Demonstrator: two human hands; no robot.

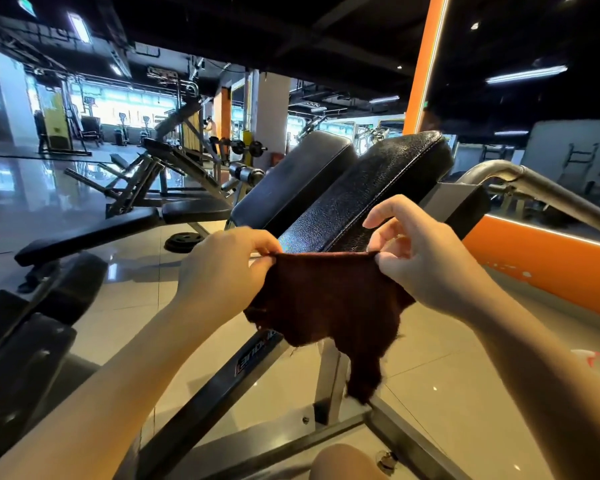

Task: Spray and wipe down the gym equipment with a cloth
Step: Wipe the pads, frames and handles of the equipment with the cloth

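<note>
I hold the dark brown cloth (329, 303) up in front of me with both hands, stretched along its top edge. My left hand (222, 271) pinches the cloth's upper left corner between thumb and curled fingers; my right hand (426, 261) pinches the upper right corner between thumb and a bent finger, while its index finger sticks out above, away from the fabric. The top edge runs almost level between the two pinches. Below it the cloth hangs loose and ragged, its longest tail reaching down in front of the steel upright (331, 372) of the machine's frame (whether it touches the metal, I cannot tell).

Just behind the cloth's top edge stands the black padded cushion (378, 195), tilted up and away from me, its leather cracked and stitched along the side. A second black pad (291, 178) sits beside it to the left. A grey metal handle bar (534, 188) curves off to the right of the cushion, in front of an orange wall panel (548, 261). To my left lies a flat black bench (94, 233), with a weight plate (184, 241) on the glossy tiled floor (447, 375) near it. My knee (343, 462) shows at the bottom edge.
</note>
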